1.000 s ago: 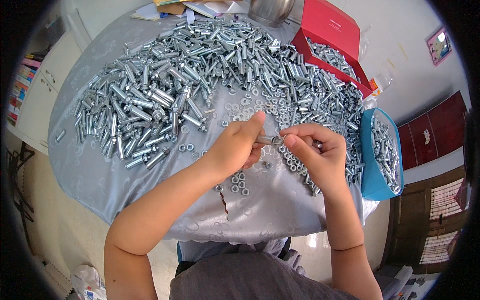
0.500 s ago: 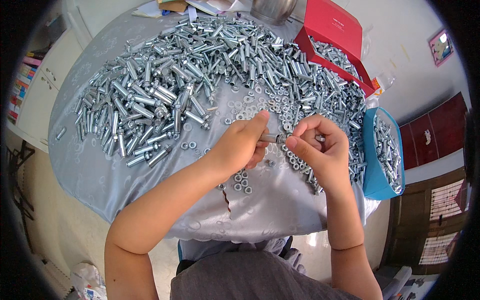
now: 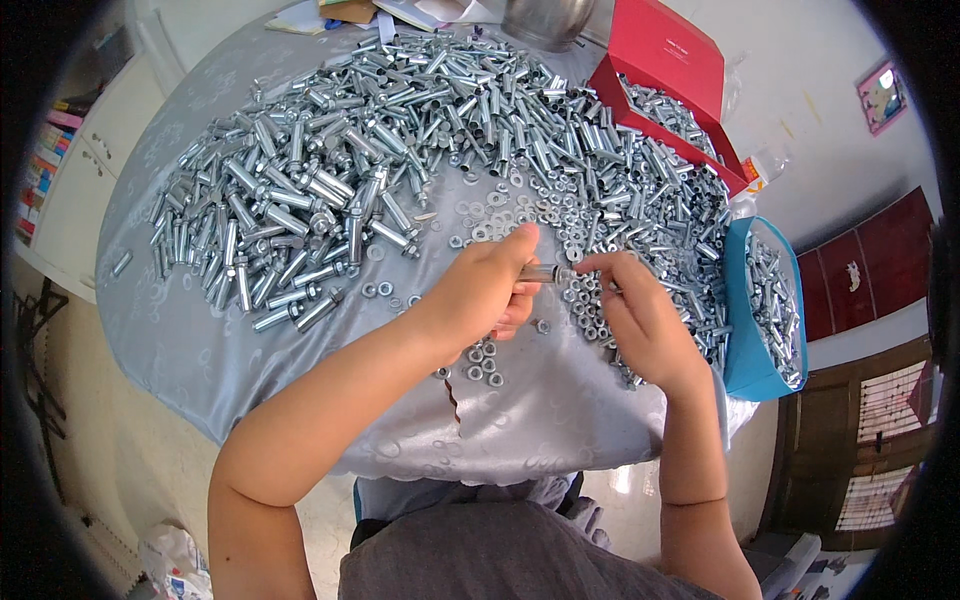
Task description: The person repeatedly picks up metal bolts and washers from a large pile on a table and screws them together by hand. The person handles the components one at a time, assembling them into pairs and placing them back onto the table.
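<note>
Two hands, left hand (image 3: 487, 290) gripping bolt (image 3: 543, 273) lying sideways, right hand (image 3: 640, 320) at its tip

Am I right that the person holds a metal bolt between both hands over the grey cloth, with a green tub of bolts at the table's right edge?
Not quite: the tub at the right edge is blue, not green, as the head view shows. The rest holds: the left hand and right hand hold a metal bolt between them over the grey cloth.

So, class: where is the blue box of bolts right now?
In the head view the blue box sits at the table's right edge, just right of the right hand.
</note>
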`<act>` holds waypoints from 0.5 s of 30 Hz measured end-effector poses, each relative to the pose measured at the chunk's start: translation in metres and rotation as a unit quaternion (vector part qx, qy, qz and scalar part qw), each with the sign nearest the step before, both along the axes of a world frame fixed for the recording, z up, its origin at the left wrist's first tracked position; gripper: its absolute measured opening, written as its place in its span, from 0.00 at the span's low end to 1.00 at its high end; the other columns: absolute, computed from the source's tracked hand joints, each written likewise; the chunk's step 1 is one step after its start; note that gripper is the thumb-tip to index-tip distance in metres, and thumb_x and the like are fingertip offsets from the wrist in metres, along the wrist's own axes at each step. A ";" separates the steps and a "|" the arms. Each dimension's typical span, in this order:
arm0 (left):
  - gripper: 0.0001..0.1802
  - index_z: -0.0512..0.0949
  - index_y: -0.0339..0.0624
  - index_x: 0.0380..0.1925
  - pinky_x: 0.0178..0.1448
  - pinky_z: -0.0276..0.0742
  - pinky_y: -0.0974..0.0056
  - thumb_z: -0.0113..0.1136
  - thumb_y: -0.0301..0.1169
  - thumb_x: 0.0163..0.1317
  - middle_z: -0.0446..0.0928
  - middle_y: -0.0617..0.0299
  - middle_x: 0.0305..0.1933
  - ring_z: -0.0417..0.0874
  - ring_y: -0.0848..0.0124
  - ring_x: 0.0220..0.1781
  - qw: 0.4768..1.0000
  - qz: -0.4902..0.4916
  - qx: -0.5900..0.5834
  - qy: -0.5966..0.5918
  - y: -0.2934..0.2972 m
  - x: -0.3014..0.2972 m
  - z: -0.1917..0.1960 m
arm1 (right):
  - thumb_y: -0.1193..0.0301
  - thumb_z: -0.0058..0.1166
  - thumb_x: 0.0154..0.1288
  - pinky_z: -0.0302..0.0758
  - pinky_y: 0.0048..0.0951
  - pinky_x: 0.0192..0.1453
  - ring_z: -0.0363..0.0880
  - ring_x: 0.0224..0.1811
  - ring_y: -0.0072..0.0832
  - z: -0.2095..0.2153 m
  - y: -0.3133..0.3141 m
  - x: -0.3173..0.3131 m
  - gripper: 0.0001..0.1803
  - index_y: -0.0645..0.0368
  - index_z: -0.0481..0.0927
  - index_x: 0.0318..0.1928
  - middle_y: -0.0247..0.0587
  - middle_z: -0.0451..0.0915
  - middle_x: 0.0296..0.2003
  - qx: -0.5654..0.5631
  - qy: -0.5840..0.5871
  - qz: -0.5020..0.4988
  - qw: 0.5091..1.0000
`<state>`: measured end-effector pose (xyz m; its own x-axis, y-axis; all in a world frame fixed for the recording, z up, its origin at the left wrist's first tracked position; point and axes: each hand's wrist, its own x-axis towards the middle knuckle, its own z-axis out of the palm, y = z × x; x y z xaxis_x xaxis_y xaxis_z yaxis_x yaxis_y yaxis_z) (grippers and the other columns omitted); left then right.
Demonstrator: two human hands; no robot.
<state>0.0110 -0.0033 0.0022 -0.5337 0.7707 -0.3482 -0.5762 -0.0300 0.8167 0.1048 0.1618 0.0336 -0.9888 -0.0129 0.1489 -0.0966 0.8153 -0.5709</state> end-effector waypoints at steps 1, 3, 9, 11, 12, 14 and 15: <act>0.27 0.56 0.48 0.12 0.18 0.54 0.70 0.38 0.54 0.61 0.53 0.68 0.07 0.53 0.78 0.09 1.000 -0.005 0.002 0.008 0.001 0.000 0.001 | 0.78 0.39 0.53 0.68 0.37 0.46 0.71 0.39 0.44 -0.001 0.002 0.002 0.14 0.66 0.71 0.42 0.54 0.71 0.34 0.024 -0.007 0.003 1.000; 0.27 0.55 0.49 0.11 0.18 0.55 0.70 0.38 0.54 0.61 0.53 0.68 0.06 0.53 0.78 0.09 1.000 -0.011 0.002 0.024 -0.001 -0.002 -0.001 | 0.78 0.41 0.53 0.68 0.36 0.45 0.72 0.38 0.44 -0.007 0.004 0.001 0.13 0.65 0.72 0.41 0.53 0.72 0.34 0.053 -0.018 0.029 0.998; 0.27 0.55 0.49 0.12 0.18 0.56 0.70 0.38 0.55 0.61 0.53 0.68 0.06 0.53 0.78 0.08 0.999 -0.007 0.021 0.041 -0.001 -0.004 -0.004 | 0.78 0.46 0.52 0.70 0.35 0.42 0.74 0.37 0.42 -0.002 0.009 -0.005 0.10 0.63 0.74 0.37 0.49 0.74 0.32 0.051 -0.098 0.072 0.991; 0.27 0.55 0.49 0.11 0.18 0.56 0.70 0.38 0.55 0.61 0.53 0.68 0.06 0.53 0.78 0.08 0.999 0.000 0.010 0.032 -0.001 -0.004 -0.003 | 0.77 0.48 0.52 0.71 0.34 0.41 0.75 0.35 0.40 -0.002 0.008 -0.008 0.09 0.63 0.75 0.36 0.48 0.75 0.32 0.042 -0.084 0.072 0.993; 0.27 0.55 0.49 0.11 0.18 0.56 0.70 0.37 0.55 0.62 0.53 0.68 0.06 0.53 0.78 0.08 1.000 0.004 0.005 0.028 -0.001 -0.004 -0.003 | 0.77 0.50 0.52 0.71 0.33 0.40 0.75 0.34 0.40 -0.003 0.008 -0.009 0.08 0.63 0.75 0.35 0.47 0.76 0.31 0.037 -0.071 0.069 0.994; 0.27 0.57 0.47 0.12 0.18 0.56 0.69 0.38 0.54 0.62 0.54 0.68 0.06 0.53 0.78 0.08 1.000 -0.005 0.007 0.028 0.000 -0.005 -0.004 | 0.76 0.53 0.51 0.72 0.31 0.39 0.77 0.34 0.38 -0.003 0.007 -0.011 0.08 0.62 0.76 0.35 0.45 0.77 0.31 0.028 -0.016 0.061 0.998; 0.27 0.58 0.46 0.13 0.18 0.55 0.69 0.38 0.54 0.62 0.54 0.67 0.06 0.54 0.78 0.08 1.000 -0.009 0.008 0.028 0.001 -0.005 -0.004 | 0.76 0.55 0.50 0.73 0.30 0.38 0.77 0.34 0.37 -0.003 0.007 -0.011 0.09 0.62 0.76 0.35 0.45 0.78 0.31 0.023 0.027 0.056 0.998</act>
